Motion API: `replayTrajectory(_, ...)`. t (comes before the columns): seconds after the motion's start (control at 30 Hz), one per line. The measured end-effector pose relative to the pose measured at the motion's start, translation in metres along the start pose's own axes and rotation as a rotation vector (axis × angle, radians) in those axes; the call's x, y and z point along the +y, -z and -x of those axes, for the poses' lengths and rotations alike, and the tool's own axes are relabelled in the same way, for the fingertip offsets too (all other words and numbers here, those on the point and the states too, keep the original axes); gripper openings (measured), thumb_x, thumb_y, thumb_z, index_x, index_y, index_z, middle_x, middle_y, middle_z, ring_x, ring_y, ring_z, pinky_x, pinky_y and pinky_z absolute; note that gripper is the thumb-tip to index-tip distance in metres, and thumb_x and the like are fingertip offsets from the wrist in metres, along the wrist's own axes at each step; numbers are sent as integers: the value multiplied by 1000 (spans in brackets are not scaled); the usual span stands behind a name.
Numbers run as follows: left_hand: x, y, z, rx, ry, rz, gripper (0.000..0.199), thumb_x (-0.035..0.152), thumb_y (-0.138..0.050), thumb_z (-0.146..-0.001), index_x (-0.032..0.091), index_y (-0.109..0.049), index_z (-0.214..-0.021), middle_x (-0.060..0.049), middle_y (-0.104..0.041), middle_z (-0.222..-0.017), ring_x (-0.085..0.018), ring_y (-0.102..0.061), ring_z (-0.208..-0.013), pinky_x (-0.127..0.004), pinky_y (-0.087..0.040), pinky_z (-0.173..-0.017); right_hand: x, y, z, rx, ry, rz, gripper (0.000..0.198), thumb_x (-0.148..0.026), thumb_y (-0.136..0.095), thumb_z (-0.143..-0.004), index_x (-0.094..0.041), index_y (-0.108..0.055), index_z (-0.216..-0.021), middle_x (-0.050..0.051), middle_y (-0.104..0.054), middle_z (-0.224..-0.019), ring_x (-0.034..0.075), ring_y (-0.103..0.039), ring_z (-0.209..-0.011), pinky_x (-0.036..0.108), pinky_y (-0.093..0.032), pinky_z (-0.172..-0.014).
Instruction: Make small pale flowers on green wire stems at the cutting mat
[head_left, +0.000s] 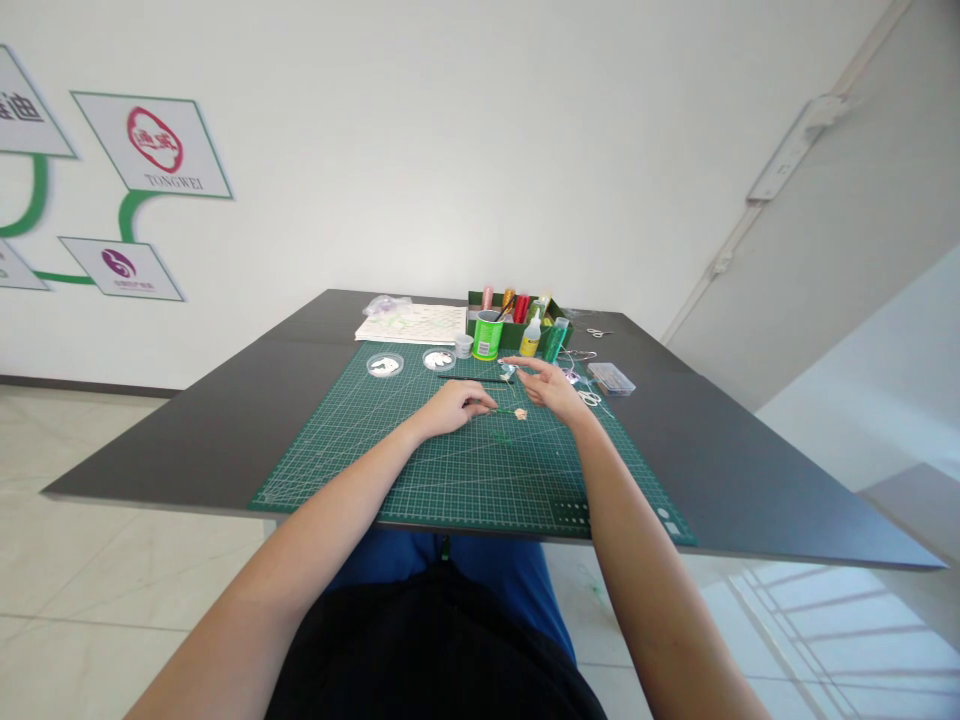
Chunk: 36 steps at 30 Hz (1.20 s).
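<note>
While the green cutting mat [465, 490] covers the near middle of the counter [750, 470], a thin green scrap [502, 437] lies on it, nearer than both hands. Just beyond, the left hand [452, 407] has its grip closed on the green stem of a small peach flower [520, 413], whose bloom points right, above the mat between the hands. The right hand [550, 388], to the right of the bloom, has its grip loose, fingers spread; whether its fingertips touch the small pale-blue thing [508, 371] beside them, I cannot tell. Right of that hand are white-handled scissors [589, 398] and, farther right, a clear plastic case [611, 379]. Beyond the left hand lies a dark thin stick [469, 379]; farther off stand two shallow dishes [385, 366], a small pale jar [463, 346], a green can [487, 337] and a yellow-labelled bottle [530, 337]. At the far side, a stack of paper [412, 324] lies left of a dark green box [472, 310] holding colored rolls [522, 308].
</note>
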<state>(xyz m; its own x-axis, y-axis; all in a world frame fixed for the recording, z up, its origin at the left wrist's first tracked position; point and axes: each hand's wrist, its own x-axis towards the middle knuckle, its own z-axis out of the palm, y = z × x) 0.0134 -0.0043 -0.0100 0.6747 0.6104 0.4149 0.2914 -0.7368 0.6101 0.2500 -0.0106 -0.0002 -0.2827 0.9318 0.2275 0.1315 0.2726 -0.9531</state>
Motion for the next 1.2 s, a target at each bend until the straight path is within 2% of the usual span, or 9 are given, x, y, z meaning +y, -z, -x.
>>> replayTrajectory(0.3,6,2,0,66,22,127,15,16,-64,-90,16,-78,-94,-6,-71,-88,-13,-63,-69,-28,-50,-72,18,7,-7,68,-28,191,59,-51,-63,-85,-10,-66,-127,-12,-22,-46,8,-17,-42,25,-15,-44)
replayTrajectory(0.53,2,1,-2,180,82,285,14,25,-70,-86,14,-76,-92,-5,-70,-83,-10,-57,-58,-26,-47,-61,23,4,-9,26,-63,260,52,-46,-61,-85,-10,-69,-121,-12,-25,-44,8,-20,-40,24,-15,-44)
replayTrajectory(0.67,-4,0,-5,239,125,403,19,29,-73,-82,13,-74,-93,-5,-70,-78,-10,-57,-57,-24,-48,-58,24,1,-10,13,-97,272,49,-43,-59,-83,-10,-70,-118,-11,-26,-44,8,-22,-41,23,-16,-45)
replayTrajectory(0.83,-8,2,-7,298,116,493,30,28,-74,-80,13,-73,-106,-2,-66,-73,-9,-55,-56,-22,-48,-56,25,0,-10,-28,-98,356,46,-43,-59,-81,-10,-73,-111,-11,-30,-44,8,-24,-40,23,-18,-46)
replayTrajectory(1.0,-13,5,-8,353,155,460,24,28,-73,-78,13,-76,-96,-3,-67,-71,-10,-55,-55,-23,-46,-54,24,1,-9,-41,-96,407,43,-40,-58,-83,-11,-74,-110,-10,-31,-44,10,-26,-41,24,-21,-47)
replayTrajectory(1.2,-20,7,-9,459,184,572,27,26,-74,-73,13,-77,-96,-4,-70,-73,-13,-61,-62,-22,-45,-52,26,5,-8,41,-105,527,37,-31,-55,-83,-12,-76,-107,-9,-35,-45,10,-28,-44,25,-26,-51)
